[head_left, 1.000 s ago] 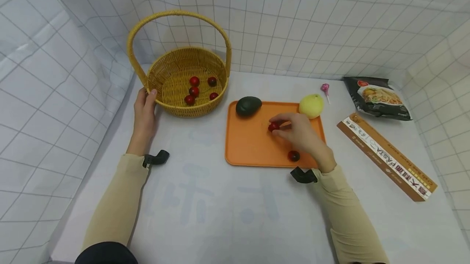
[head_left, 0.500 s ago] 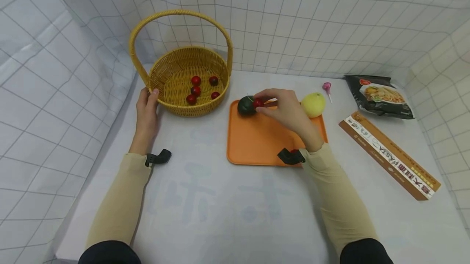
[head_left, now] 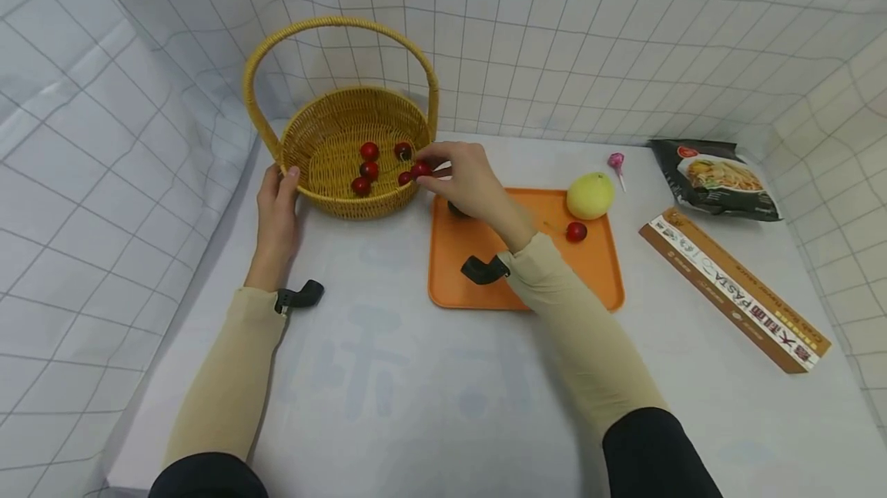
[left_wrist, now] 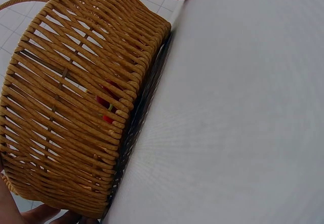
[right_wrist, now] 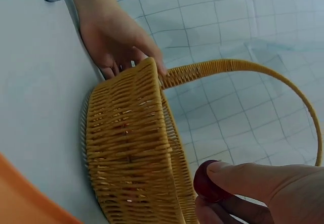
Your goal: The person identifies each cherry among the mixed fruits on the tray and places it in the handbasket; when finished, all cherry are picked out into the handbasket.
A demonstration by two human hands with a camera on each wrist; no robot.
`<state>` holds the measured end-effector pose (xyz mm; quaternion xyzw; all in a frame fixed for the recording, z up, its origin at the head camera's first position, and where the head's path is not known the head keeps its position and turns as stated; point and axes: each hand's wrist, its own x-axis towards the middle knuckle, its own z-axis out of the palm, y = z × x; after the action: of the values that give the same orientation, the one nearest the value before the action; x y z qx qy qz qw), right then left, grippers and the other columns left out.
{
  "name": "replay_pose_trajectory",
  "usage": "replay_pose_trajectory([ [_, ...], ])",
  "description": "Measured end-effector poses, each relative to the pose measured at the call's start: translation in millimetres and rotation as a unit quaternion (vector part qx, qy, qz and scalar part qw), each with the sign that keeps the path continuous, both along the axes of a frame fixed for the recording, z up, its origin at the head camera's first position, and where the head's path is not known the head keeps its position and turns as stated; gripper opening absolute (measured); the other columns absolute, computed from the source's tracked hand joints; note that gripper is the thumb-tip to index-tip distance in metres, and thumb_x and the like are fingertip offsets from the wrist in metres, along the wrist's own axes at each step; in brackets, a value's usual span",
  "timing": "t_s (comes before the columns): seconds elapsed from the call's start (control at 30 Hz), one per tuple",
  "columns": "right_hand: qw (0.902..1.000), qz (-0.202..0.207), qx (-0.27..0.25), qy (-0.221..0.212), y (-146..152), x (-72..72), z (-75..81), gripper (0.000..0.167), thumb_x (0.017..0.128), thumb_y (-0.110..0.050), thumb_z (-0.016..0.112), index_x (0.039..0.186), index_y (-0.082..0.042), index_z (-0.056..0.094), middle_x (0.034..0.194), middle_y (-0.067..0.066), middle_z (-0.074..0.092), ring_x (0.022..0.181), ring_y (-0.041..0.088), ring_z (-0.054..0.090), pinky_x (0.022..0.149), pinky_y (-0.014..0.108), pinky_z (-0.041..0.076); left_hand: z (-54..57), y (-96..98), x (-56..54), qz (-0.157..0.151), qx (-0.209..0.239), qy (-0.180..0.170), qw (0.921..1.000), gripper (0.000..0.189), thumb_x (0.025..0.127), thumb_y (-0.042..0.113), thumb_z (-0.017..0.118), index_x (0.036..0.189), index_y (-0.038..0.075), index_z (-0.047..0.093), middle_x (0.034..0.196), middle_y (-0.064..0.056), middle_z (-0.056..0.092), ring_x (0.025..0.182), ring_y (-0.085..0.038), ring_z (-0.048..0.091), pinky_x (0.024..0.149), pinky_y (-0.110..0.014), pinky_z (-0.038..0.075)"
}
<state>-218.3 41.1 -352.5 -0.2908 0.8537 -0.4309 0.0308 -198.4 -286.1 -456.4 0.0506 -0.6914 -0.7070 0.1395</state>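
Observation:
A yellow wicker basket point(head_left: 353, 205) with a tall arched handle stands at the back left, several dark red cherries point(head_left: 369, 171) on its floor. My left hand point(head_left: 277, 209) grips its left rim, thumb over the edge and fingers against the outer wall. Between the thumb and fingers of my right hand point(head_left: 464, 178) a red cherry point(right_wrist: 210, 181) is pinched, above the basket's right rim. Another cherry point(head_left: 576, 232) lies on the orange tray point(head_left: 457, 282). A dark green avocado point(head_left: 456, 209) on that tray is mostly hidden by my right hand.
A yellow-green round fruit point(head_left: 590, 195) sits at the tray's back right corner. Farther right lie a pink lollipop point(head_left: 616, 162), a black noodle packet point(head_left: 717, 178) and a long brown pasta box point(head_left: 734, 290). White gridded cloth point(head_left: 554, 44) walls the table.
My right hand has carried the cherry leftward from over the tray to the basket's right rim, uncovering the cherry left on the tray. My left hand stays on the basket.

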Motion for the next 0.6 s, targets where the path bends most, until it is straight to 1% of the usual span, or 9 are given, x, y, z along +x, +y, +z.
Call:
replay_pose_trajectory([
  [0.07,1.0000,0.002,-0.001,-0.005,-10.2,-3.6,-0.6,0.032,0.098,-0.011,0.075,0.129,-0.002,0.072,0.121,0.011,0.075,0.111,0.021,0.071,0.091,0.024,0.061,1.5,1.1,0.2,-0.001,0.005,0.003,1.0000,0.061,0.109,0.033,0.054,0.160,0.004,0.038,0.163,-0.023,0.038,0.151,-0.033,0.038,0.131,-0.036,0.026],
  [0.17,0.9999,0.009,0.010,-0.001,-26.0,-9.5,-2.3,0.033,0.099,-0.014,0.075,0.130,-0.003,0.072,0.121,0.010,0.075,0.111,0.020,0.070,0.091,0.024,0.060,1.6,0.9,-0.2,0.001,0.014,0.004,0.9999,0.060,0.109,0.031,0.054,0.160,0.003,0.038,0.163,-0.023,0.037,0.151,-0.033,0.038,0.131,-0.036,0.026],
  [0.27,0.9997,0.017,0.018,0.006,-41.1,-16.4,-4.3,0.033,0.099,-0.014,0.075,0.130,-0.002,0.072,0.122,0.010,0.075,0.111,0.020,0.070,0.093,0.028,0.060,0.4,-0.2,-0.2,0.004,0.015,0.002,0.9999,0.060,0.109,0.031,0.054,0.160,0.004,0.039,0.163,-0.021,0.038,0.151,-0.032,0.039,0.131,-0.035,0.027],
  [0.33,0.9995,0.018,0.023,0.012,-50.5,-21.4,-6.5,0.032,0.099,-0.014,0.076,0.129,-0.002,0.073,0.121,0.011,0.076,0.108,0.021,0.071,0.093,0.030,0.060,-0.7,-1.3,-0.5,0.005,0.015,0.001,0.9999,0.059,0.109,0.032,0.055,0.160,0.005,0.039,0.163,-0.020,0.039,0.151,-0.031,0.040,0.130,-0.034,0.027],
  [0.47,0.9990,0.009,0.042,0.008,-67.0,-30.9,-11.6,0.032,0.098,-0.016,0.076,0.127,-0.003,0.074,0.121,0.010,0.076,0.104,0.020,0.070,0.090,0.028,0.058,-1.6,-1.7,-1.2,0.003,0.017,0.002,0.9999,0.059,0.109,0.032,0.055,0.159,0.005,0.040,0.162,-0.020,0.040,0.149,-0.030,0.041,0.130,-0.033,0.028],
  [0.6,0.9979,-0.008,0.064,-0.009,-80.4,-40.4,-14.8,0.033,0.100,-0.020,0.075,0.129,-0.005,0.073,0.122,0.008,0.075,0.108,0.018,0.068,0.091,0.024,0.055,-1.6,0.0,-3.4,0.004,0.021,0.003,0.9998,0.058,0.109,0.031,0.054,0.159,0.005,0.040,0.161,-0.020,0.040,0.149,-0.030,0.041,0.130,-0.035,0.028],
])
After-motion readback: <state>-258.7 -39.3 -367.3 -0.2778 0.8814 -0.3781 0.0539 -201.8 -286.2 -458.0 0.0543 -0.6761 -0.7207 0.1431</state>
